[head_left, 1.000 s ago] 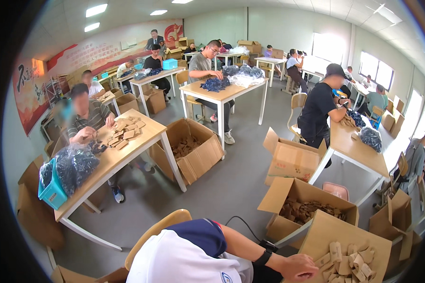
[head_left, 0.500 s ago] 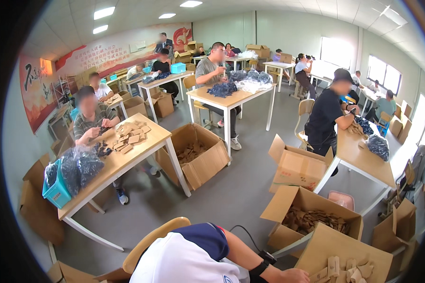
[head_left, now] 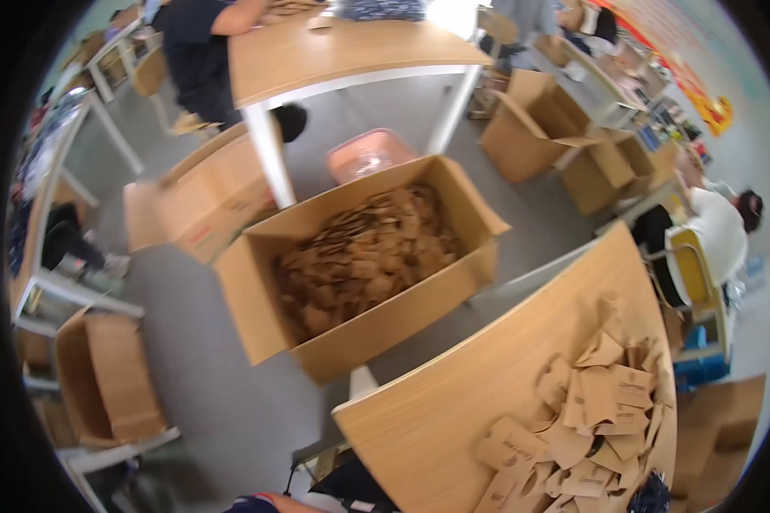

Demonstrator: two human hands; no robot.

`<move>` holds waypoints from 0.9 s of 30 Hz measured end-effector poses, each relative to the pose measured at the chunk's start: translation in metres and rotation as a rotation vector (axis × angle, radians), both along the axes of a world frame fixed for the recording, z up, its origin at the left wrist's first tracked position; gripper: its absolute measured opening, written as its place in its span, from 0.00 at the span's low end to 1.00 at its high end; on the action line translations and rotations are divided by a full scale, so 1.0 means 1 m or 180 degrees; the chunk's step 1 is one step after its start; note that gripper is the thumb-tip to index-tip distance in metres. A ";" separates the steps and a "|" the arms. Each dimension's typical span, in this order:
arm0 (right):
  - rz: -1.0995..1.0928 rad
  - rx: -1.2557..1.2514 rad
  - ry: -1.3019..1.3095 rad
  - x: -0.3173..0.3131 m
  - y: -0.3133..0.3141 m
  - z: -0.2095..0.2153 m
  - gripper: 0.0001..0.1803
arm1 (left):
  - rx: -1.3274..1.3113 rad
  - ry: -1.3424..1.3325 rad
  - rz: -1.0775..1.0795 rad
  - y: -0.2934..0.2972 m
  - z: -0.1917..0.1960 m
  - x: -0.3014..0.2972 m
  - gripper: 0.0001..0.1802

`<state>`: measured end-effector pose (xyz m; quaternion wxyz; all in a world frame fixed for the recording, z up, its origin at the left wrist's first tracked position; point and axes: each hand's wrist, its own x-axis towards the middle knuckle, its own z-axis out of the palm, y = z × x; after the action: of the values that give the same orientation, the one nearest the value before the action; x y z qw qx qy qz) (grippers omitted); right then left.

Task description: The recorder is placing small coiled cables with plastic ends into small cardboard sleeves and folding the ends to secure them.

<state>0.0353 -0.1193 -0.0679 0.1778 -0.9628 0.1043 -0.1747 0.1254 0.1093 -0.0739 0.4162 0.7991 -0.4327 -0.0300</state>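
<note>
Neither of my hands is in the picture. Only a sliver of navy sleeve [head_left: 252, 504] and a bit of forearm show at the lower edge, next to a black thing with a pale label [head_left: 361, 504]. My wooden table [head_left: 453, 376] lies at the lower right. On it is a loose heap of folded brown cardboard pieces [head_left: 599, 393] with printing on them. A small dark blue bundle [head_left: 650, 494] sits at the heap's near edge.
Beyond my table stands an open carton [head_left: 393, 321] full of brown cardboard pieces. Behind it are a pink basin [head_left: 370, 154] and another table [head_left: 351, 56] with a co-worker in dark clothes [head_left: 198, 64]. More cartons [head_left: 111, 376] stand left and far right. A person in white [head_left: 714, 227] sits at right.
The view has swung to the right and down, with some blur. The cardboard heap and open carton now appear larger; my arm has mostly left the picture, its hand entirely.
</note>
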 end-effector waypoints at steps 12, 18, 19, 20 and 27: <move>-0.0614 0.0419 0.0108 -0.203 -0.075 -0.087 0.19 | 0.0522 -0.0181 -0.0004 -0.020 -0.005 -0.020 0.22; -0.0565 0.0976 -0.0030 -0.114 0.009 0.030 0.15 | -0.0264 -0.0746 0.0820 -0.029 -0.008 -0.025 0.05; -0.0412 0.0911 0.0039 -0.115 0.011 0.035 0.17 | -0.0171 -0.0739 0.0867 -0.029 -0.008 -0.026 0.05; -0.0401 0.0929 -0.0005 -0.114 0.012 0.037 0.17 | -0.0078 -0.0740 0.0897 -0.029 -0.007 -0.027 0.05; 0.0211 0.1086 -0.0657 -0.113 -0.003 0.008 0.18 | -0.0469 -0.1015 0.1064 -0.031 -0.017 -0.028 0.06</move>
<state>-0.0781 -0.1218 -0.0598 0.3537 -0.8986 0.0818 -0.2463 0.0977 0.0780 -0.0911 0.3990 0.8217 -0.3557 0.1976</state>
